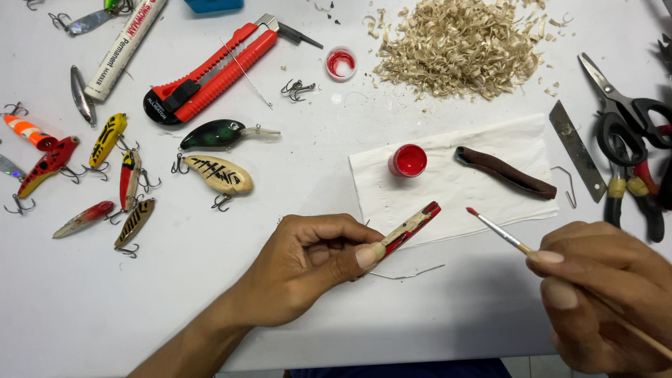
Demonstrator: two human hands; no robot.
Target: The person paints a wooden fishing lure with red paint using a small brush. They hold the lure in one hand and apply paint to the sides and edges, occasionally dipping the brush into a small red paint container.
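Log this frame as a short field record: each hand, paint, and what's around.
Left hand: left hand pinches a small wooden lure body partly painted red
Right hand: right hand holds a thin red-tipped paintbrush
Paint: open red paint pot on a white paper towel
Nearby: pile of wood shavings, red utility knife, finished fishing lures

light: bright, even, cool white from overhead | shadows: soft and short, faint grey under the hands on the worktop (210, 280) and beside the wood shavings (458, 45) | glare: white surface near overexposed, weak sheen on the metal blade (577, 150) | focus: sharp at centre, slight softness at the bottom right | distortion: mild wide-angle stretch at edges
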